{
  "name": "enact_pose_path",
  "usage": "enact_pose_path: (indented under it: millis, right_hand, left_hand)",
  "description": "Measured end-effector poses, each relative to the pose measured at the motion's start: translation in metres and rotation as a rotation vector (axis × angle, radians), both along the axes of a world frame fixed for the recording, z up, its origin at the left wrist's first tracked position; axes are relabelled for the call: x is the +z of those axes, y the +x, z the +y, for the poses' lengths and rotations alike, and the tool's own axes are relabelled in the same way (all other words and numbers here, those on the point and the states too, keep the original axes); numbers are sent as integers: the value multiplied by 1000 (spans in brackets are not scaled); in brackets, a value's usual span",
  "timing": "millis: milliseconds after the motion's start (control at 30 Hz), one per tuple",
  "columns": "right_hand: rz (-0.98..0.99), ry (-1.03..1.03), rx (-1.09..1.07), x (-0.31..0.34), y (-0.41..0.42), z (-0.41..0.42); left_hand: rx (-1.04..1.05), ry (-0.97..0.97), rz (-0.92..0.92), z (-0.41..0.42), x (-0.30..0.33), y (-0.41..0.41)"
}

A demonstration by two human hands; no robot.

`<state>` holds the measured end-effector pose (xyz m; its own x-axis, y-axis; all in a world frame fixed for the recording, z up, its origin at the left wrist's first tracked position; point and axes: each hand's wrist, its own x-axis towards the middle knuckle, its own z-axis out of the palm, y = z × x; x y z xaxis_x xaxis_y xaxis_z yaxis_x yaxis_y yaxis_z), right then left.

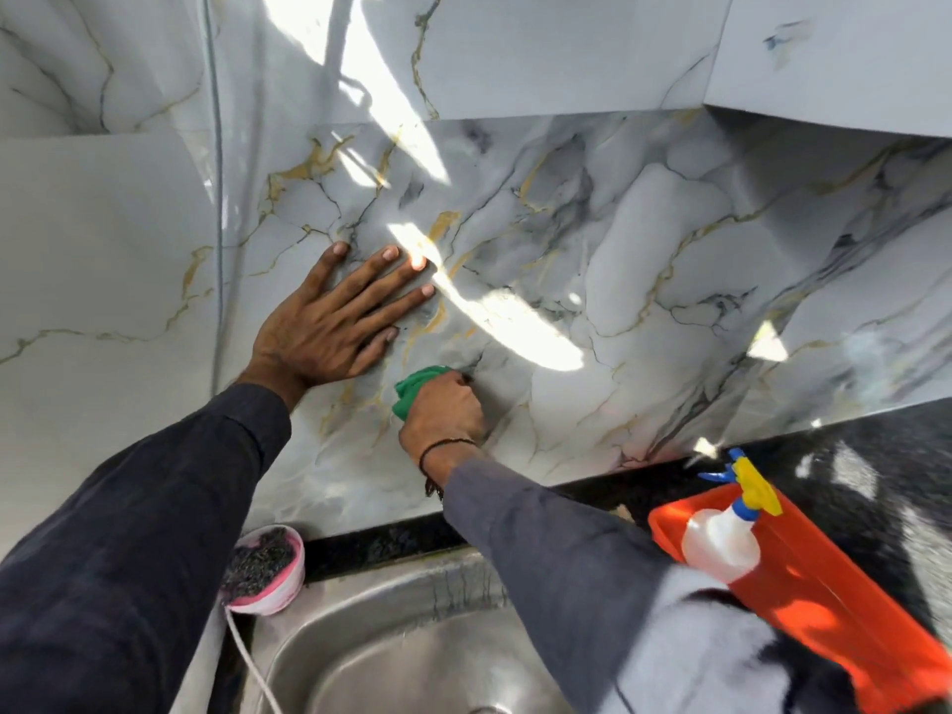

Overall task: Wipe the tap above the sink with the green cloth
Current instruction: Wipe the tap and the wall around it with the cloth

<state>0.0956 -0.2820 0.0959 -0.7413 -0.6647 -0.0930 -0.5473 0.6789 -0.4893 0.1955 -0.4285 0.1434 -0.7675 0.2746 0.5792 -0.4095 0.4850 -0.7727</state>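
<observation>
Now | orange tray [845, 626]: spray bottle [721, 543] | right hand [443, 414] clutching green cloth [414, 389] | left hand [329, 322] spread

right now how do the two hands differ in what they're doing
The left hand lies open and flat on the marble wall, fingers spread, holding nothing. The right hand is closed around the green cloth, lower down, above the sink. The tap itself is hidden behind it. Both wear dark sleeves and reach to the wall.
</observation>
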Motion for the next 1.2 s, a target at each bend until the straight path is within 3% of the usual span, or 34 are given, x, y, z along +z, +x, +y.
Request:
enact_pose_path:
  millis: [67,200,267,333,433,500,600,700,933,1200]
  right_hand:
    - [-202,-71,25,-1,-15,5]
    - [-1210,-402,22,-16,-39,26]
    - [-1413,-498,15,-23,-39,33]
    - [-1348,-528,36,-29,-35,32]
    - [-1081,-525,61,-29,-31,33]
    - [-822,-432,64,-28,-25,34]
    - [-255,-219,38,-29,-9,41]
    - [24,-307,62,-34,8,56]
    - [35,-648,209,-82,12,98]
    - [-138,-663,329,-124,1,115]
  left_hand:
    - [3,-6,4,0,0,0]
    - [6,-14,7,0,1,0]
    - [14,-16,17,0,1,1]
    - [24,-29,24,0,1,0]
    - [31,-25,24,1,0,-1]
    - [37,-20,28,1,0,0]
    - [31,-20,25,1,-1,0]
    - [28,-25,27,1,0,0]
    - [36,-31,11,1,0,1]
    - [36,-29,12,2,0,2]
